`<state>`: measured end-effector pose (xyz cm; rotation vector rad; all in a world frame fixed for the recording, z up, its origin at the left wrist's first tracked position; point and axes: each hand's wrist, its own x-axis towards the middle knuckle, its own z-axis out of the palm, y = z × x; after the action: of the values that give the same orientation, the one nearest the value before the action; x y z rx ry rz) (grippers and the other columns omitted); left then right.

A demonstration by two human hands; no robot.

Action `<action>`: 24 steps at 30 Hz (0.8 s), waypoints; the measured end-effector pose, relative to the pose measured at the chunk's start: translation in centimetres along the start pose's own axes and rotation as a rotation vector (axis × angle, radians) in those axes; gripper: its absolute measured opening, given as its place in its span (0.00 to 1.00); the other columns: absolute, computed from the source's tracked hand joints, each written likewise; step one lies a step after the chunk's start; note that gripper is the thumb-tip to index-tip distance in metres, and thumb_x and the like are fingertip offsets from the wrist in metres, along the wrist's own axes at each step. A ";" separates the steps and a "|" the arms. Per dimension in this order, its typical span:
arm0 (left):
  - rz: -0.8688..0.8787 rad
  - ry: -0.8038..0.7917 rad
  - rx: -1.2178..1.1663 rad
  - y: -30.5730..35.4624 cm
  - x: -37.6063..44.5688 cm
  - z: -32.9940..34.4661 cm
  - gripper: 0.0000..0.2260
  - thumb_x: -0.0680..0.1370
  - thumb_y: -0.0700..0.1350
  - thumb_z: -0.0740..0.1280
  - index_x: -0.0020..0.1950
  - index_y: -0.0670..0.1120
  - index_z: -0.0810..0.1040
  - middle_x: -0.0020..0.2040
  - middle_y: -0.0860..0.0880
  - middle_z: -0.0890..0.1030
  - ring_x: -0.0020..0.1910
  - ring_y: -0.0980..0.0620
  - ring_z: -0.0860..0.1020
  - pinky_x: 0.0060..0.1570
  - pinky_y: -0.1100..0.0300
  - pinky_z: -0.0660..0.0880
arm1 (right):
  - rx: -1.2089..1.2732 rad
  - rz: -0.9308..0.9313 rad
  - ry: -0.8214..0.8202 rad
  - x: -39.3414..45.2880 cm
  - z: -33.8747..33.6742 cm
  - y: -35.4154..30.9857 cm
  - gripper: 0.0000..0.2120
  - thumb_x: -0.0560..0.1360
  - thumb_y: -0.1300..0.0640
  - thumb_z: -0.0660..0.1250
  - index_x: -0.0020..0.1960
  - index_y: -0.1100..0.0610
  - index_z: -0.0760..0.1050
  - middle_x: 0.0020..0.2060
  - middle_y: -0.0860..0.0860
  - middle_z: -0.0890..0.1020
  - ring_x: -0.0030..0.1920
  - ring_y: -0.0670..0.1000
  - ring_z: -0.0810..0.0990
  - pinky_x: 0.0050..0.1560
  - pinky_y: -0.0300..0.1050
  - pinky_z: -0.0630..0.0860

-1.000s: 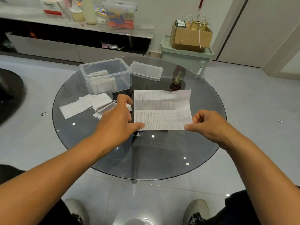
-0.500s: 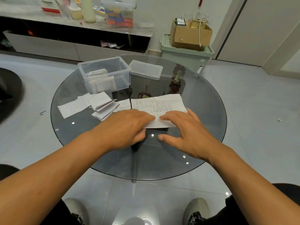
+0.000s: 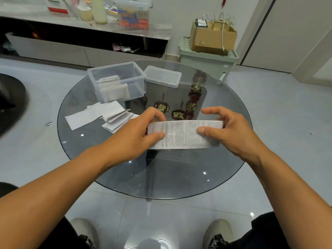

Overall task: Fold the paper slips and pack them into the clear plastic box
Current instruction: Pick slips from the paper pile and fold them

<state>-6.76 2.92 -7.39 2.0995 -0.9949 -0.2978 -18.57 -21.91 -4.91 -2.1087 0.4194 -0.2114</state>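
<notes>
Head camera looks forward and down, close over the glass table (image 3: pixel 111 169)

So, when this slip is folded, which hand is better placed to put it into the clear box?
Probably the left hand. It pinches the left end of the paper slip, and the clear plastic box stands to the far left, on its side; the right hand would have to cross over.
</notes>
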 end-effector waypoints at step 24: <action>0.138 -0.091 0.327 -0.3 0.5 1.9 0.27 0.80 0.58 0.67 0.77 0.63 0.61 0.71 0.58 0.73 0.68 0.53 0.71 0.66 0.50 0.70 | 0.309 0.031 0.044 -0.9 2.6 -2.4 0.13 0.83 0.44 0.63 0.64 0.47 0.78 0.45 0.46 0.88 0.46 0.43 0.86 0.52 0.42 0.77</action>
<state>-7.25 1.59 -8.83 2.3085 -1.3097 -0.1704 -18.10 -18.32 -4.32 -1.7963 0.4165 -0.2861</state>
